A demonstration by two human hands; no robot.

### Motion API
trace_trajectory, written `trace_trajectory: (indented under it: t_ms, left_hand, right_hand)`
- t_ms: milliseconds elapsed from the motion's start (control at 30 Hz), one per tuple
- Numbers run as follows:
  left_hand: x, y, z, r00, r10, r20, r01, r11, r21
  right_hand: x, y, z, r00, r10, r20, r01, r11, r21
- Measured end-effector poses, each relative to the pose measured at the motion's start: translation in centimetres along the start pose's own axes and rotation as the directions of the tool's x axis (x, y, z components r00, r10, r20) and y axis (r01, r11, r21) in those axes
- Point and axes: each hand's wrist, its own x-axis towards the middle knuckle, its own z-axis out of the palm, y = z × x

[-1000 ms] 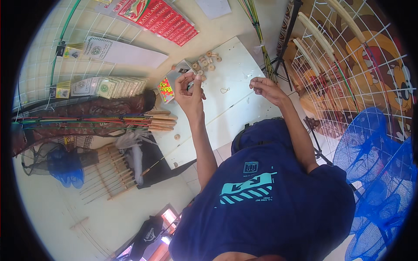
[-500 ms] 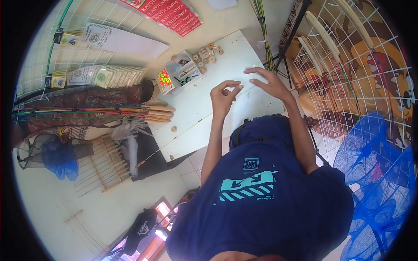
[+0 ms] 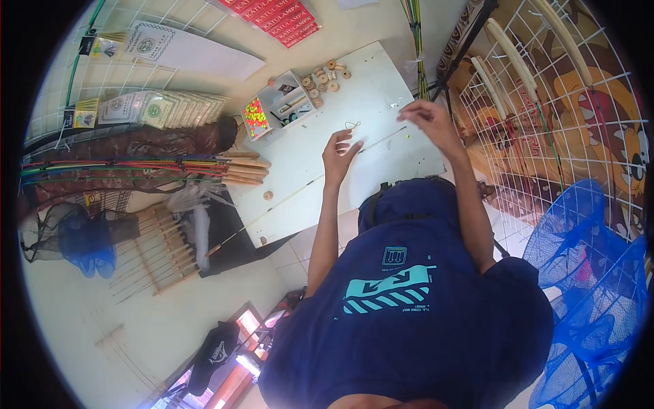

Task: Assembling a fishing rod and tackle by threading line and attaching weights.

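My left hand (image 3: 338,155) is over the white table with curved fingers and the thumb apart from them. Beside its fingertips is a small loop of pale thin line (image 3: 352,125); whether it touches the hand is unclear. To the right, my right hand (image 3: 433,125) has its fingers drawn together, and anything between them is too small to make out. A long thin rod (image 3: 293,193) runs diagonally across the table, its far end passing below and between both hands. Small bright bits (image 3: 393,105) lie near the right hand.
On the white table (image 3: 306,211) stands a divided box (image 3: 289,112) with colourful beads (image 3: 255,117); wooden spools (image 3: 320,80) sit beside it. Bundled rods (image 3: 238,167) lie at the left. Blue nets (image 3: 572,238) hang at right, near a white wire grid (image 3: 531,102).
My left hand has shifted slightly left and down, its thumb parting from the forefinger. My right hand has moved a little right, its fingers closing. The line loop now shows.
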Motion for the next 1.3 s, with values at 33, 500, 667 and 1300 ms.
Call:
trace_trajectory:
  t_ms: [33,500,667,1300]
  left_hand:
    - [0.1,-2.2,-0.3,0.998,0.069,-0.011,-0.063,0.959,0.277]
    - [-0.1,-10.6,-2.3,0.943,0.202,0.264,-0.33,0.668,0.667]
    - [0.4,-10.0,-3.4,0.942,0.135,0.308,-0.293,0.778,0.555]
    - [0.4,-12.1,-8.9,0.972,-0.201,0.119,0.189,0.976,0.107]
  right_hand:
    - [0.0,0.0,-0.5,0.991,-0.084,-0.105,0.086,0.996,0.019]
    - [-2.1,-2.9,-3.0,0.871,-0.1,-0.48,0.114,0.994,-0.001]
    - [-3.1,-3.3,-1.4,0.849,-0.108,-0.518,0.113,0.993,-0.022]
    - [-4.2,-4.6,3.9,0.819,-0.083,-0.568,0.057,0.996,-0.065]
